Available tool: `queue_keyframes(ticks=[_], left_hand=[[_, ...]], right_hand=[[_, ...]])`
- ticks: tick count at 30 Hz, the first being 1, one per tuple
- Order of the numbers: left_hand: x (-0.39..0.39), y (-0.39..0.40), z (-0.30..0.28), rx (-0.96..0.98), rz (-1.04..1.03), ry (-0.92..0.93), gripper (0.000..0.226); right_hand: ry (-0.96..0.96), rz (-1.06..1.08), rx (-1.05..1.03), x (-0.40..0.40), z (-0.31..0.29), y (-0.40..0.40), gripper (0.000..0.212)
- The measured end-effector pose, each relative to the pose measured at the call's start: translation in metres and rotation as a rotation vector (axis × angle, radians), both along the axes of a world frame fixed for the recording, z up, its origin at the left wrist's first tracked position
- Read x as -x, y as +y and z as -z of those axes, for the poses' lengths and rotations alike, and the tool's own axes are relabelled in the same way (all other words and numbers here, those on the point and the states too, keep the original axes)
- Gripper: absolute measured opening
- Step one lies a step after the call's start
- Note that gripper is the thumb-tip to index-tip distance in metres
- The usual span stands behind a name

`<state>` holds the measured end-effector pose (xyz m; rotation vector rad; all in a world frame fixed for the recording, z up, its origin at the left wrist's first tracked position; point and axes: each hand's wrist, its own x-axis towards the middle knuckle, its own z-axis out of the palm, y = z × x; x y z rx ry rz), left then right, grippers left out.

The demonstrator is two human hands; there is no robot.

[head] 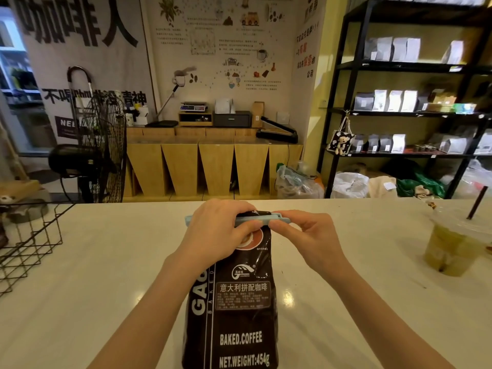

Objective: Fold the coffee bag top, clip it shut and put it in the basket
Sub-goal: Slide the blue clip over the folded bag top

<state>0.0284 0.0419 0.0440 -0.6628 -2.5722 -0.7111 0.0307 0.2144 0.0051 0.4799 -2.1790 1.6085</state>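
A dark brown coffee bag (239, 302) printed "BAKED.COFFEE" stands upright on the white counter (106, 288) in front of me. Its top is folded over, and a long light-blue clip (247, 221) lies across the fold. My left hand (218, 233) wraps over the left part of the clip and the bag's top. My right hand (300, 233) pinches the clip's right end between thumb and fingers. The black wire basket (29, 241) sits at the counter's left edge, well apart from the bag.
A lidded plastic cup of green drink (450, 246) with a dark straw stands on the counter at the right. Beyond the counter are a floor fan (103, 147), wooden cabinets and black shelving (399, 107) with coffee bags.
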Motion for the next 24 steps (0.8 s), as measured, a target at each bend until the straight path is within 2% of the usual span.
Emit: queue_keyframes(ticks=[4,6,8,9,11,14,16,17,19,20,22,24], left_hand=[[-0.002,-0.001,-0.001,0.003,-0.033,0.044,0.032],[-0.003,0.000,0.000,0.074,-0.064,0.091,0.038],[-0.004,-0.004,0.004,0.121,-0.115,0.132,0.055],[-0.005,-0.008,0.007,0.075,-0.138,0.128,0.067],[-0.008,-0.019,0.015,-0.182,-0.197,0.010,0.088],[-0.015,-0.035,0.030,-0.686,-0.230,-0.510,0.099],[-0.022,-0.043,0.041,-0.902,-0.097,-0.817,0.084],[-0.025,-0.045,0.047,-0.943,-0.043,-0.885,0.071],[-0.027,-0.048,0.056,-1.004,-0.030,-0.892,0.051],[-0.027,-0.048,0.059,-1.047,-0.036,-0.873,0.045],[-0.028,-0.047,0.063,-1.123,-0.046,-0.835,0.039],[-0.030,-0.045,0.066,-1.168,-0.061,-0.808,0.039]], right_hand=[[0.040,0.008,-0.047,0.001,0.001,-0.002,0.021],[0.021,-0.014,-0.039,0.001,0.001,-0.002,0.021],[-0.020,-0.052,0.015,0.003,0.001,-0.001,0.020],[-0.046,-0.071,0.056,0.003,0.001,-0.001,0.019],[-0.117,-0.098,0.156,0.003,0.003,-0.001,0.019],[-0.219,-0.116,0.283,0.004,0.011,-0.006,0.024],[-0.268,-0.100,0.348,0.004,0.014,-0.010,0.023],[-0.292,-0.094,0.364,0.004,0.016,-0.011,0.021],[-0.376,-0.124,0.396,0.003,0.020,-0.012,0.029],[-0.452,-0.150,0.413,0.001,0.023,-0.012,0.039],[-0.600,-0.225,0.385,-0.007,0.028,-0.012,0.058],[-0.668,-0.299,0.278,-0.018,0.034,-0.015,0.059]])
